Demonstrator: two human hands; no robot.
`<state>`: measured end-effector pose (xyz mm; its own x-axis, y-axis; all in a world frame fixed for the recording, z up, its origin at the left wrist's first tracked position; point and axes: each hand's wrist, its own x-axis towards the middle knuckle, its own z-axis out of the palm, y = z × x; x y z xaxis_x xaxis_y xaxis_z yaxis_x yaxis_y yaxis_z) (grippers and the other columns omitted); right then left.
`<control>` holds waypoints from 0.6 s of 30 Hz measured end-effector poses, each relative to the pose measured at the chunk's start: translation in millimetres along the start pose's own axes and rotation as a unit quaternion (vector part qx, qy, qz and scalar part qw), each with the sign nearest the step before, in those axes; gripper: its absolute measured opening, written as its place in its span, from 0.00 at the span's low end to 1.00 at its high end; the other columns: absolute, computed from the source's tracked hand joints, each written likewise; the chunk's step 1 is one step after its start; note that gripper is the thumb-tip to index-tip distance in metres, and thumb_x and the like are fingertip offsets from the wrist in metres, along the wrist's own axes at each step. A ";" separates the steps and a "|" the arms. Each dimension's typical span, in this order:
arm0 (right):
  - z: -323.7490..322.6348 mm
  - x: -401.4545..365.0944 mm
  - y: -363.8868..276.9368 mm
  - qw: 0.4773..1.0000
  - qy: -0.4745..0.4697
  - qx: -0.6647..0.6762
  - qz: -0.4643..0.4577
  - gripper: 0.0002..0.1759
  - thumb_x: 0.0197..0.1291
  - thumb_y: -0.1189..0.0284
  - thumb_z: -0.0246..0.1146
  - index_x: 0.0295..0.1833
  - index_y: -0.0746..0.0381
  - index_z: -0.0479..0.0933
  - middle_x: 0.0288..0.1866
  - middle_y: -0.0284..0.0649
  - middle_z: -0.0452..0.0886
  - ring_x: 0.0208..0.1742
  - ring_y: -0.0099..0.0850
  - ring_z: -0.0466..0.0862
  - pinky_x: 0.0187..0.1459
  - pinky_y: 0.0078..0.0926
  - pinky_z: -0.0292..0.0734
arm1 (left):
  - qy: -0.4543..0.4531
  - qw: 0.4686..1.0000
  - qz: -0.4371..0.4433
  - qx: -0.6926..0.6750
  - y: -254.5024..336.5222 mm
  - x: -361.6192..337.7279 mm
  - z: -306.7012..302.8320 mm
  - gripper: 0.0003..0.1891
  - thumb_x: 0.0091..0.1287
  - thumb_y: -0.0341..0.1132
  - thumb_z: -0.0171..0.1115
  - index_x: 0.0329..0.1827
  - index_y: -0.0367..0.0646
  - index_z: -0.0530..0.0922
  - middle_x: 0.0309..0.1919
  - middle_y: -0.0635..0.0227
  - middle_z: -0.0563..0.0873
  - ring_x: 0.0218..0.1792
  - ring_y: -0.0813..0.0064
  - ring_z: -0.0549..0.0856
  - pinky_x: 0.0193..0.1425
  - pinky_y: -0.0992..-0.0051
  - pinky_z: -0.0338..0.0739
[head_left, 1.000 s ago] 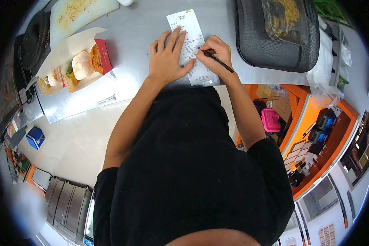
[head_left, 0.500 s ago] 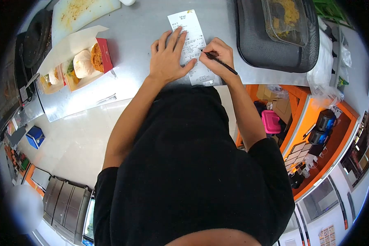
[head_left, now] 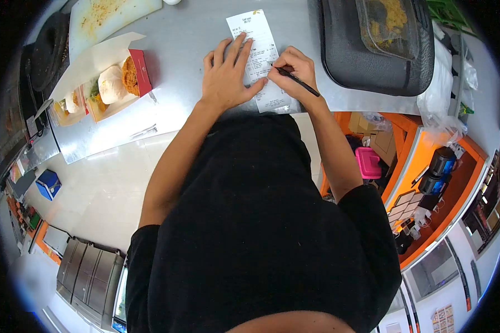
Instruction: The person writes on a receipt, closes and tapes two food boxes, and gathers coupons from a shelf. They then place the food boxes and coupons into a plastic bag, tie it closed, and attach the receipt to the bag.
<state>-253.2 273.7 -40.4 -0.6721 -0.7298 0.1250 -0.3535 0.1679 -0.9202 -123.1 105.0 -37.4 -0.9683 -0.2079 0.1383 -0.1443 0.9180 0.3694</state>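
Hands first: the left hand (head_left: 226,75) lies flat on the steel counter (head_left: 178,33) with its fingers spread, pressing down the left edge of a receipt (head_left: 254,30). Its thumb stretches right, across the paper, toward the other hand. The right hand (head_left: 295,71) sits just beside it at the slip's right edge, curled tightly around a black pen (head_left: 298,82). The pen's tip touches the paper close to the left thumb.

The receipt runs lengthways away from the person, between and partly under both hands. Its top end sticks out clear beyond the fingertips, and its bottom end shows near the counter's front edge. It is a long, narrow white strip with small dark print in rows, too fine to read, and it lies slightly tilted.

Well to the left stands an open red carton (head_left: 142,73) with a bun inside. To the right, near the pen hand, rests a dark grey mesh bag (head_left: 366,64).
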 end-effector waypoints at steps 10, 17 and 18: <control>3.6 -3.4 3.5 0.998 0.058 0.014 0.008 0.07 0.49 0.85 0.71 0.30 0.68 0.78 0.31 0.35 0.77 0.30 0.18 0.79 0.32 0.18 0.73 | 0.014 1.000 0.001 0.008 2.5 2.4 -2.7 0.46 0.59 0.61 0.69 0.77 0.44 0.72 0.78 0.61 0.71 0.75 0.56 0.67 0.74 0.52 0.59; -3.9 -0.1 -2.1 1.000 -0.002 -0.013 -0.025 0.07 0.49 0.84 0.72 0.31 0.68 0.80 0.31 0.35 0.77 0.29 0.19 0.77 0.30 0.18 0.70 | 0.000 1.000 -0.001 0.009 0.1 1.6 0.0 0.47 0.62 0.64 0.68 0.79 0.45 0.70 0.81 0.62 0.68 0.77 0.55 0.65 0.75 0.50 0.58; -3.0 -1.1 -1.7 1.000 0.000 -0.007 -0.018 0.07 0.49 0.84 0.73 0.31 0.68 0.80 0.31 0.35 0.77 0.29 0.19 0.77 0.30 0.18 0.70 | -0.003 1.000 -0.003 0.009 0.7 1.0 -0.5 0.47 0.61 0.64 0.68 0.79 0.45 0.70 0.81 0.62 0.68 0.77 0.55 0.65 0.75 0.50 0.58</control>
<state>-253.8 276.1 -37.9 -0.6595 -0.7350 0.1574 -0.3863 0.1519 -0.9098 -124.1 105.3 -36.5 -0.9686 -0.2114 0.1306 -0.1535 0.9224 0.3545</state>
